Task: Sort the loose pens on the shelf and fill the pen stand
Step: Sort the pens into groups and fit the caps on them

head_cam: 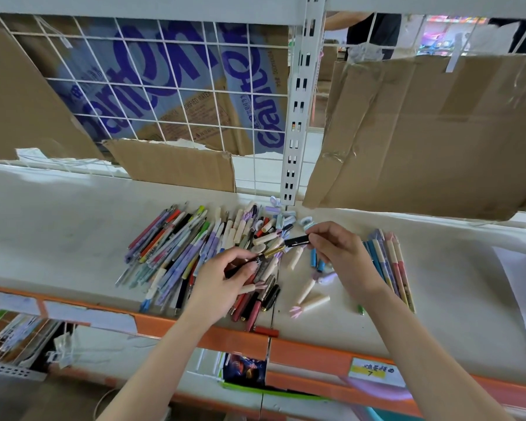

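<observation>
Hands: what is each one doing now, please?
Left hand: holds slim black pen body with gold nib.
Right hand: pinches short black pen cap.

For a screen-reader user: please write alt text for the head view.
A person's left hand holds a black pen while the right hand holds its black cap, above a heap of loose pens on a white shelf.
</observation>
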`<action>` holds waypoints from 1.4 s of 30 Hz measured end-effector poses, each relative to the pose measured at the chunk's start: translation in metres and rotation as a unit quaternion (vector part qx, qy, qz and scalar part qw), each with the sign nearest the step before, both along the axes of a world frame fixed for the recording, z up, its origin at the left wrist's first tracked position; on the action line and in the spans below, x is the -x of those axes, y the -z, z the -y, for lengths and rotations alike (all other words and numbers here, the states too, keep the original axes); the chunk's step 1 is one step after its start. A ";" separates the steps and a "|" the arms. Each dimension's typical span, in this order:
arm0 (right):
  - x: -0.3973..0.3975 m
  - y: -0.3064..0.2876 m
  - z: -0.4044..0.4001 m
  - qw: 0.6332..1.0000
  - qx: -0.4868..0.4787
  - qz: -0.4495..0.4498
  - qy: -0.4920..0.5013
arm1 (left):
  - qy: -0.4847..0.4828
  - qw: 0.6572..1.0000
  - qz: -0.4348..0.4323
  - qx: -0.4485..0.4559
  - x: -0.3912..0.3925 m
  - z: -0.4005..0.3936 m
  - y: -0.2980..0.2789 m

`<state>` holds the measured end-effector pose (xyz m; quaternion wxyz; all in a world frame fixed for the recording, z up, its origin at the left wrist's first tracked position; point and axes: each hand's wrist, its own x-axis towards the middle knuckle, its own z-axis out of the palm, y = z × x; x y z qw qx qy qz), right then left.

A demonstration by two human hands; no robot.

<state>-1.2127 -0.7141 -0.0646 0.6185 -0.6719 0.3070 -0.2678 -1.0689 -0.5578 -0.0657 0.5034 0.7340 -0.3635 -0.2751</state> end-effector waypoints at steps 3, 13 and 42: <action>0.000 -0.001 -0.001 1.000 0.005 0.002 -0.010 | -0.001 1.000 -0.003 -0.001 0.001 -0.001 -0.002; 0.000 -0.014 -0.001 0.997 0.067 0.002 -0.030 | 0.003 0.998 0.058 -0.002 0.005 0.002 -0.009; 0.028 0.049 0.030 0.860 0.365 -0.335 0.121 | 0.056 0.945 0.312 -0.081 -0.004 0.012 0.013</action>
